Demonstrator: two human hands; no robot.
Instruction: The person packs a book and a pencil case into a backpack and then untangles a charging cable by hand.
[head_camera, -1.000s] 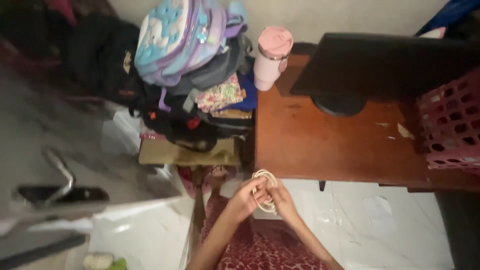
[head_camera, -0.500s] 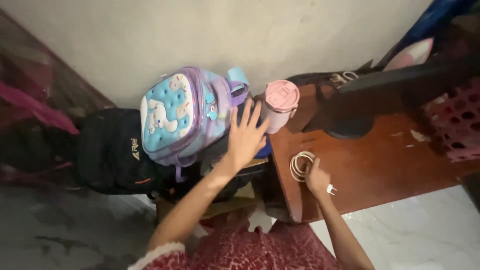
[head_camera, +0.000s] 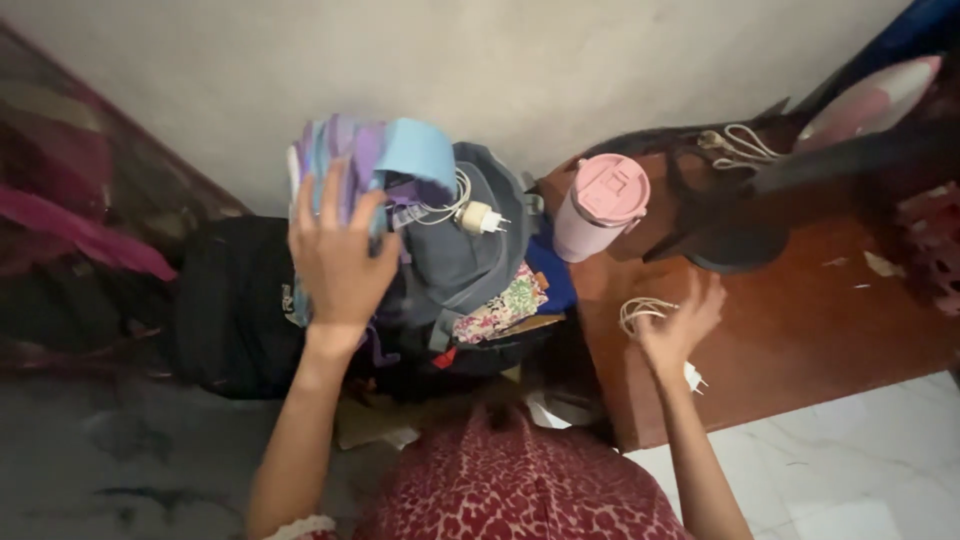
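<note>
— Tipped up on its edge since half a second back: purple-and-blue backpack (head_camera: 385, 160), with left hand (head_camera: 335, 255) pressed flat on it, fingers wide, gripping nothing.
— And right hand (head_camera: 675, 325)?
— Open too, fingers spread, just over white cable coil (head_camera: 640, 312) lying on brown desk (head_camera: 800, 330), near pink cup (head_camera: 600, 205).
— Step now?
— Pushing backpack aside, probably. Next calls for a firm hold — could slide off grey bag (head_camera: 460, 260).
</note>
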